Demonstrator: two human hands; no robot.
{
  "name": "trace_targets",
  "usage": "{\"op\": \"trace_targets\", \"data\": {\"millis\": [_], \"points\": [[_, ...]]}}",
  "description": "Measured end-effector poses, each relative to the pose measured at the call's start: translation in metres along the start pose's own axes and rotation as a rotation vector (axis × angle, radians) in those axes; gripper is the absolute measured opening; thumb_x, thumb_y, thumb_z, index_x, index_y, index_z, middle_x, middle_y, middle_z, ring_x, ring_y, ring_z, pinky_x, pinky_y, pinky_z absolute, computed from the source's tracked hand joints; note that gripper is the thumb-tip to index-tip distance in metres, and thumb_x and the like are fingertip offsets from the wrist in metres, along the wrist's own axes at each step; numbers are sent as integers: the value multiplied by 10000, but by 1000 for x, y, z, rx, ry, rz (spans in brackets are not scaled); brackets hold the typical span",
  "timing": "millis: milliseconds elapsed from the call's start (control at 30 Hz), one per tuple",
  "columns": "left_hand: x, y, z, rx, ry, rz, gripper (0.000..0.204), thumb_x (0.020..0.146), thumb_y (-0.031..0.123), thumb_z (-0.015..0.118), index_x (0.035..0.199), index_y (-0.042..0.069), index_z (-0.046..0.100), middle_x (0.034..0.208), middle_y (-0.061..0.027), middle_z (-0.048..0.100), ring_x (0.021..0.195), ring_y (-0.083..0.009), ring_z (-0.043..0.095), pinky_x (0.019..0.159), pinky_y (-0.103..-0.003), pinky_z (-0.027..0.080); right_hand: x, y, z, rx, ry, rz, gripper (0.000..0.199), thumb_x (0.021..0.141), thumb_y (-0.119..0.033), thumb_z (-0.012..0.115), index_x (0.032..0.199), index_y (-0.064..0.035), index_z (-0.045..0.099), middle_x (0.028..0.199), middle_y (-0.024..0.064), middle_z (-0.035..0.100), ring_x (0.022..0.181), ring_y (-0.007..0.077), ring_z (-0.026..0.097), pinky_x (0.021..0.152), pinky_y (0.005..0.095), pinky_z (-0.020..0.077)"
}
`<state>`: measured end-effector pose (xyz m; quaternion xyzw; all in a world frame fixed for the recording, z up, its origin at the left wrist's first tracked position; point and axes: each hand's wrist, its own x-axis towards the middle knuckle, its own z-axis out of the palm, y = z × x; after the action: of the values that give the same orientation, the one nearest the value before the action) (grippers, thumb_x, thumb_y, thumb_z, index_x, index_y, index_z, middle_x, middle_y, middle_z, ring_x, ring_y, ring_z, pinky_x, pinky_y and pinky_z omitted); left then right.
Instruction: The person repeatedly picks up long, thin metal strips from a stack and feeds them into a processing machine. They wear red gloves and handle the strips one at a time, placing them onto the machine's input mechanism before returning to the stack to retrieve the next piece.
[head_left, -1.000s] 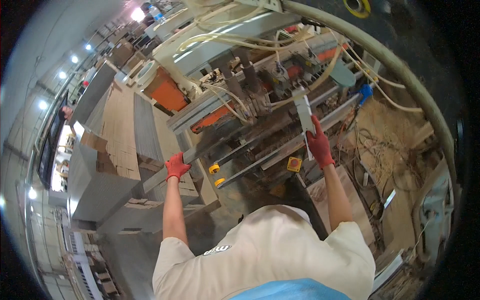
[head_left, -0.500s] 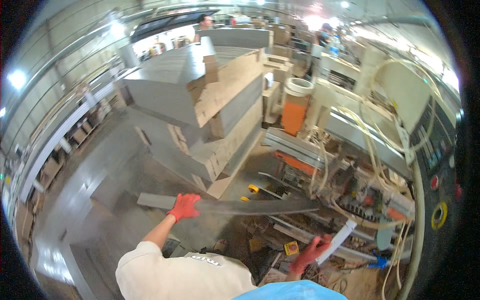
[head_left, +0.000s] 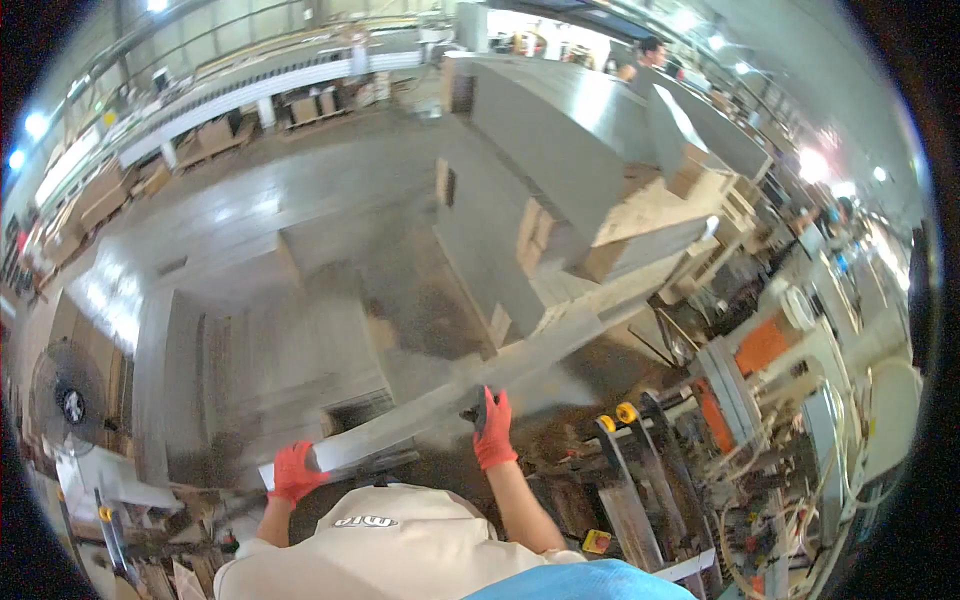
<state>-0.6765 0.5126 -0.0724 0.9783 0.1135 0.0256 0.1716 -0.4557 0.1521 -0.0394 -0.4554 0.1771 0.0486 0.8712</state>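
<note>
A long, narrow grey board lies slantwise across the view, rising from lower left to upper right, its far part blurred by motion. My left hand, in a red glove, is closed round its near left end. My right hand, also red-gloved, grips the board's near edge around its middle, with dark patches showing at the fingers. Beyond the board's far part rises a tall pile of grey panels. Below the board, at the left, stand stacked grey panels.
To the right is a machine with an orange part, hoses and rails with yellow rollers. A round fan stands at far left. A long conveyor runs along the back. Another person is behind the pile.
The view has swung left, away from the machine. The long board has swung round with my left hand. My right hand has left the pale strip by the machine and taken hold of the board.
</note>
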Motion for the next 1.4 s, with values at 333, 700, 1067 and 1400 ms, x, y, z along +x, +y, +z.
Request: {"op": "trace_targets", "data": {"millis": [333,700,1067,1400], "points": [[-129,-114,61,-320,245,-1051,652,659,404,872,1210,132,656,1106,-150,727,1047,-361,690,883,-467,543,-4,183,111,-518,-565,472,274,1017,-280,633,1248,-133,621,1059,117,728,862,243,715,732,372,585],[-88,-361,41,-54,389,-1332,597,708,359,820,1210,106,619,1154,-144,705,1069,-348,688,876,-467,558,-37,285,144,-836,-544,732,225,1024,-180,598,1213,-63,631,993,144,727,847,292,717,765,412,597],[0,-551,51,-124,159,-1428,651,713,395,871,1244,130,604,1253,-127,659,1193,-335,634,947,-511,520,-27,258,111,-1194,-306,727,176,1016,-140,623,1172,-68,664,1056,79,722,929,206,709,823,363,583],[-8,-585,144,66,157,-1787,719,833,533,735,1396,126,551,1397,-116,561,1267,-336,543,1000,-569,447,-33,238,21,-1280,-219,726,258,1004,-233,664,1187,-52,685,1217,95,683,1170,247,621,1029,385,467]]}}
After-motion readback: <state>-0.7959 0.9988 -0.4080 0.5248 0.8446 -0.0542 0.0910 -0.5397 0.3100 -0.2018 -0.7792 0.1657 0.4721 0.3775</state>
